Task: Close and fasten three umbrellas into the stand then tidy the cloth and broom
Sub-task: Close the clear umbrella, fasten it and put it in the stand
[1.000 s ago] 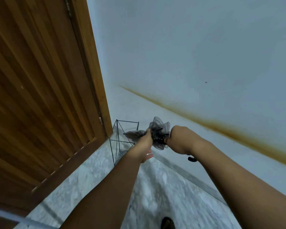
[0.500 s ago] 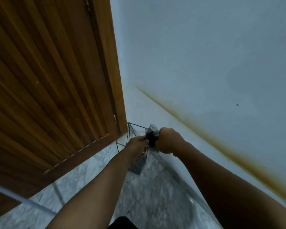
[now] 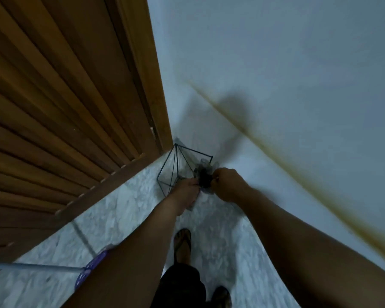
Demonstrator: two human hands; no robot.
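- Both of the person's hands meet on a dark folded umbrella [image 3: 203,177] at the corner of the room; the right hand [image 3: 226,184] is curled shut around its near end, knuckles up.
- The left hand [image 3: 186,192] closes on the gathered grey fabric just below and to the left, fingers tucked under; whether it holds a fastening strap is too blurred to tell.
- The umbrella's long axis appears to run down and away from the hands toward the floor, its ruffled canopy edges showing between the two fists.
- The black wire stand [image 3: 178,167] sits on the marble floor [image 3: 125,214] immediately beyond and left of the hands, wedged between the wooden door [image 3: 65,96] and the pale wall [image 3: 276,63]; its open top lies nearest the left hand.
- By appearances, the umbrella is over or just at the stand's rim, so a short lowering forward and left would seat it.
- A pole with a purple head [image 3: 91,268], possibly the broom, lies on the floor behind the left forearm.
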